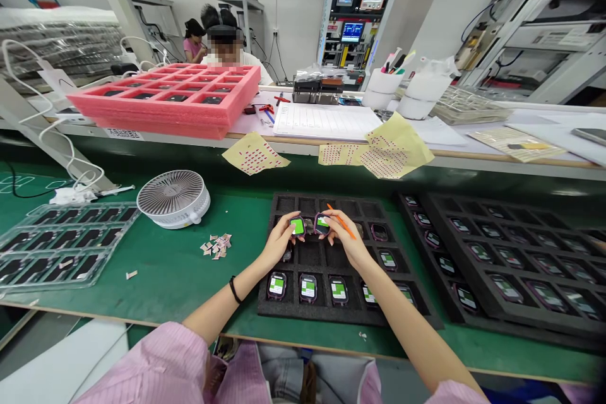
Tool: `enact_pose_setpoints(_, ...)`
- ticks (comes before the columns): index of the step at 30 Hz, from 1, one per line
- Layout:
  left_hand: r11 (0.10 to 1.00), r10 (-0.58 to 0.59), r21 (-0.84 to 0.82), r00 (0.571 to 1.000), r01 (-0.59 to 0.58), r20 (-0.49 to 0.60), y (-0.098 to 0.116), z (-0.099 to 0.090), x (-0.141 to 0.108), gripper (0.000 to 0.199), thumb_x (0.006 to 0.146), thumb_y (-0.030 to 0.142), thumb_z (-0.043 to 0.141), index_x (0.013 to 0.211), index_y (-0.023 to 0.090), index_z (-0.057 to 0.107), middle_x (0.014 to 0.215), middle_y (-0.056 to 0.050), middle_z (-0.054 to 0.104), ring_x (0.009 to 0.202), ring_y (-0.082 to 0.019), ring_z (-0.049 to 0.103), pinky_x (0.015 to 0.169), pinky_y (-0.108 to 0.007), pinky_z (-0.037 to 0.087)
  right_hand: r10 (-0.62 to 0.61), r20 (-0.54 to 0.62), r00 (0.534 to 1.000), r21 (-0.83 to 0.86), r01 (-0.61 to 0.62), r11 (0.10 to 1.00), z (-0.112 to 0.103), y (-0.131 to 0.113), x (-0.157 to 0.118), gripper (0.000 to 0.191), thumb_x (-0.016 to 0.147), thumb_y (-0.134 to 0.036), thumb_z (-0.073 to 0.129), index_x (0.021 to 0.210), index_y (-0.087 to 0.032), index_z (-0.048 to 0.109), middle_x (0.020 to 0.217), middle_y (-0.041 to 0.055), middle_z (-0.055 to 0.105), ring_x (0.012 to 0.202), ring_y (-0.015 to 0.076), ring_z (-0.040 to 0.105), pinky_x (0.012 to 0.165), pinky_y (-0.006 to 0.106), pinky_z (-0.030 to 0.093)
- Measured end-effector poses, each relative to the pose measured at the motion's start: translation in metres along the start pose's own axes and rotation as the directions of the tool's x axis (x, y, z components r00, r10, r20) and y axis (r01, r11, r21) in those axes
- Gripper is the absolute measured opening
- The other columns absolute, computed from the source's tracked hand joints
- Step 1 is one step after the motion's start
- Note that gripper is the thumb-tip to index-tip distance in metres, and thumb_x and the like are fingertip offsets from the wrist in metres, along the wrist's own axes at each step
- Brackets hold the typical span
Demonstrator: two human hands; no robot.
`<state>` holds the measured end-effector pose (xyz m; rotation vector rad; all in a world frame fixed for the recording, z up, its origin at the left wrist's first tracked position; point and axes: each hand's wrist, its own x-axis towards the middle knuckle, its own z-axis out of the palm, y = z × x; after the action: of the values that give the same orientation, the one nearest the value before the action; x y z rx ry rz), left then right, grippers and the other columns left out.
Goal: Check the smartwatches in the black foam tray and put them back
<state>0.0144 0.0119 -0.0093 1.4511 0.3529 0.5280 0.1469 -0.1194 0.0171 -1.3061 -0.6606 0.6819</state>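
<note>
My left hand (280, 237) is closed on a square smartwatch face (297, 226) with a bright green screen. My right hand (349, 241) grips a second smartwatch face (322, 223), purple-rimmed with a partly green screen. A slim orange stick (343, 223), like a pen or pick, is also held in the right hand. Both hands are side by side above a black foam tray (288, 205) divided into compartments. Watch faces such as this one (308, 288) lie in its front row, and others sit on its right side, partly hidden by my right forearm.
More black foam trays (440, 208) with watches overlap at right. Left are a white fan (173, 199), small paper-like pieces (216, 246) and a clear plastic tray (61, 240) of dark parts. A pink foam tray (227, 117) stands on the shelf. Across the shelf sits a person (258, 66).
</note>
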Motion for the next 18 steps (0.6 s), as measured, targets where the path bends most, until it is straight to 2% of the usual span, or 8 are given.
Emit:
enact_pose_setpoints(4, 0.999, 0.044, 0.019, 0.999, -0.045, 0.02, -0.0056, -0.0004, 0.0008, 0.055, 0.084, 0.036, 0.056, 0.135, 0.021, 0.041, 0.104, -0.006, 0.06, 0.075, -0.013, 0.06, 0.062, -0.024, 0.047, 0.005, -0.021, 1.0, -0.004, -0.006, 1.0, 0.0001, -0.0005, -0.0003, 0.03, 0.075, -0.046, 0.065, 0.092, -0.021, 0.06, 0.068, -0.0006, 0.06, 0.05, 0.015, 0.061, 0.037, 0.023, 0.037)
enact_pose_setpoints(10, 0.998, 0.06, -0.035, 0.995, -0.058, 0.077, -0.0066, 0.0013, -0.0006, 0.068, 0.08, 0.034, 0.063, 0.14, 0.024, 0.033, 0.125, -0.011, 0.053, 0.093, -0.018, 0.062, 0.066, -0.023, 0.048, -0.006, -0.049, 0.999, -0.024, 0.004, 1.0, -0.0014, 0.0018, -0.0004, 0.032, 0.077, -0.05, 0.062, 0.089, -0.021, 0.06, 0.072, 0.0003, 0.061, 0.049, 0.0137, 0.06, 0.038, 0.023, 0.037)
enact_pose_setpoints(14, 0.998, 0.061, -0.038, 0.997, -0.059, 0.051, -0.008, 0.0002, 0.0006, 0.066, 0.079, 0.031, 0.063, 0.139, 0.025, 0.035, 0.124, -0.011, 0.054, 0.092, -0.019, 0.063, 0.066, -0.024, 0.049, -0.032, -0.005, 0.999, -0.03, 0.031, 0.999, -0.002, 0.0048, 0.0005, 0.032, 0.078, -0.047, 0.063, 0.097, -0.022, 0.059, 0.076, 0.0012, 0.061, 0.054, 0.0144, 0.06, 0.038, 0.023, 0.038)
enact_pose_setpoints(18, 0.998, 0.054, -0.039, 0.998, -0.053, 0.022, -0.0085, -0.0009, 0.0023, 0.06, 0.081, 0.032, 0.059, 0.137, 0.024, 0.039, 0.115, -0.009, 0.058, 0.087, -0.017, 0.063, 0.061, -0.023, 0.046, -0.051, 0.045, 0.998, -0.03, 0.052, 0.998, -0.0015, 0.0072, 0.0024, 0.039, 0.073, -0.041, 0.069, 0.106, -0.024, 0.056, 0.097, 0.0055, 0.062, 0.06, 0.014, 0.061, 0.04, 0.023, 0.041)
